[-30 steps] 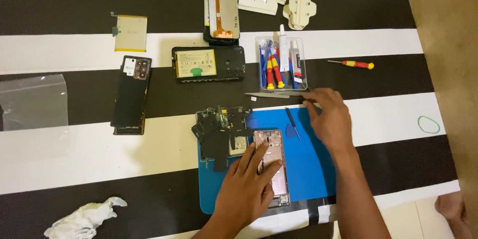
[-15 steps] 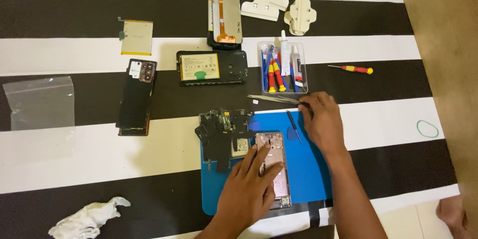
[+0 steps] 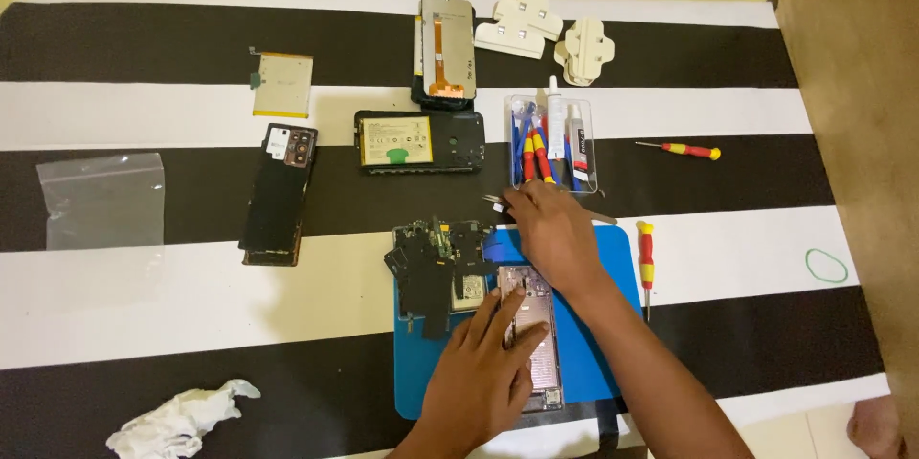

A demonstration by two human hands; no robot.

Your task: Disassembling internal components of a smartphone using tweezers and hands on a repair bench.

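The left hand (image 3: 479, 378) lies spread flat on the opened phone (image 3: 531, 344) on the blue mat (image 3: 598, 344) near the counter's front edge, while the right hand (image 3: 555, 234) pinches tweezers (image 3: 500, 202), which could slip and scratch the exposed board.

My striped table (image 3: 670, 258): blue mat (image 3: 598, 344) at six o'clock, tool tray (image 3: 552, 143) centre, crumpled tissue (image 3: 177, 418) at seven, plastic bag (image 3: 100, 201) at nine.

Blue mat (image 3: 613, 344) on black-and-white striped cloth (image 3: 191, 296); red-yellow screwdriver (image 3: 682, 149).
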